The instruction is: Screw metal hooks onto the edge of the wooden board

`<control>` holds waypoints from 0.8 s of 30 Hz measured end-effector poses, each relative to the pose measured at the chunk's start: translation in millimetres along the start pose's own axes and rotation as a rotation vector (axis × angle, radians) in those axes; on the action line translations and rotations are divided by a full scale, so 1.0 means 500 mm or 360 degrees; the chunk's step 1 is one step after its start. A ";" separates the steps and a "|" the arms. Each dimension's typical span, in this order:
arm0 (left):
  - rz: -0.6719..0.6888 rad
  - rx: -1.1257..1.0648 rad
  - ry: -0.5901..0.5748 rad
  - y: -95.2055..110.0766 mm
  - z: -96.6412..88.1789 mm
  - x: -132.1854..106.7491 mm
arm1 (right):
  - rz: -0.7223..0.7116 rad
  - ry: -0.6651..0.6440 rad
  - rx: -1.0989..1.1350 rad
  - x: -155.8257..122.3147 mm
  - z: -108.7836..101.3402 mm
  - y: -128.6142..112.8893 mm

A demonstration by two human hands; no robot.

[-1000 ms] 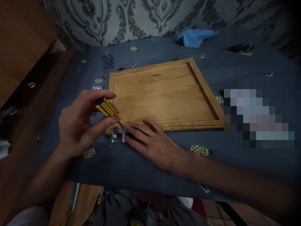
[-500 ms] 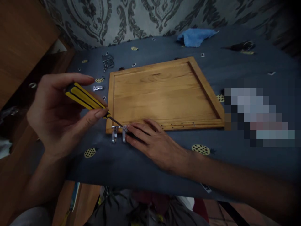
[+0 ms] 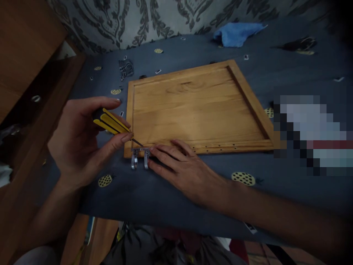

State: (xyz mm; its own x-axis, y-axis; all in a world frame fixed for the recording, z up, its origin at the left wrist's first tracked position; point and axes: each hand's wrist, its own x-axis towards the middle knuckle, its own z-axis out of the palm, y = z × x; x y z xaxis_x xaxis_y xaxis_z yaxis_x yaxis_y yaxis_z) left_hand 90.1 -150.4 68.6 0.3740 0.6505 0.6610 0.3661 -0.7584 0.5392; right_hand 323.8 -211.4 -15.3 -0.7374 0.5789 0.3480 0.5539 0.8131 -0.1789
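My left hand (image 3: 79, 143) is closed around a screwdriver (image 3: 113, 123) with a yellow and black handle, thumb and fingertips low on the grip. Its shaft slants down toward a metal double hook (image 3: 140, 150) at the near left corner of a framed wooden panel (image 3: 190, 106). Whether the tip sits in a screw is too small to tell. My right hand (image 3: 184, 169) lies over the panel's near edge with its fingers stretched out, and its fingertips touch the right end of the hook. Two curved prongs hang over the edge.
A clear bag of small metal parts (image 3: 126, 70) lies beyond the panel's left corner. At the back are a blue cloth (image 3: 237, 35) and a dark object (image 3: 299, 44). A blurred-out item (image 3: 314, 132) lies right of the panel. Wooden furniture (image 3: 41, 106) borders the left side.
My left hand and the screwdriver have shifted right and slightly down. A loose metal hook left of the panel is now mostly hidden behind that hand. The view has shifted slightly; my right hand stays put.
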 end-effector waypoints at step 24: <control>-0.0219 0.0105 0.0114 0.009 -0.001 -0.011 | -0.0002 0.0031 -0.0051 0.000 -0.005 -0.003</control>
State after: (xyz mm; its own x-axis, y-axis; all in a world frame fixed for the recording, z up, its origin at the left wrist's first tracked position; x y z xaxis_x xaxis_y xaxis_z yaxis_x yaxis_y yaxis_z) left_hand 89.1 -157.2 67.6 0.2558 0.7416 0.6201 0.4654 -0.6567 0.5934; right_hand 324.0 -212.8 -13.0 -0.7307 0.5761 0.3663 0.5652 0.8114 -0.1487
